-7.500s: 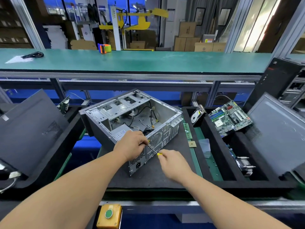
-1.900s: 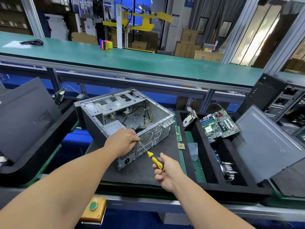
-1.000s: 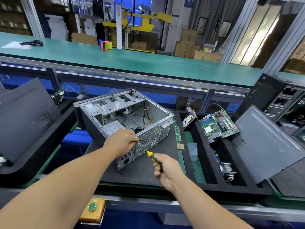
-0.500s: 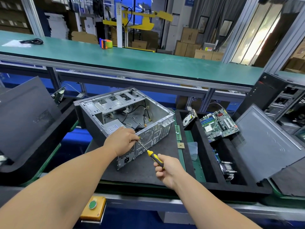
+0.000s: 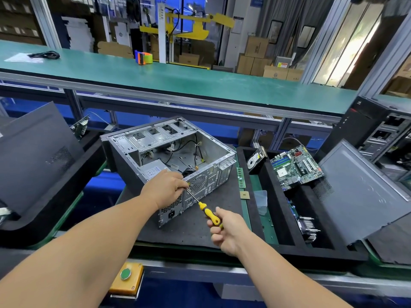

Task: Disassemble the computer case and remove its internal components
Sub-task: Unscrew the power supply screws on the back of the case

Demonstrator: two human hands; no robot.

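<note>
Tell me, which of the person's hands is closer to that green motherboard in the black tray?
Right. The right hand, gripping the screwdriver, is nearer the motherboard, below and left of it. The left hand rests on the computer case, farther left.

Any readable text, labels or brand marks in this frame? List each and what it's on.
None can be read.
Power supply label: printed, too small to read.
Hard drive label: blurred.
Motherboard: markings too small.
Cardboard boxes: dark print, blurred.
Blue sign: cut off, unreadable.
Red mark on the black tower: unreadable.
</note>
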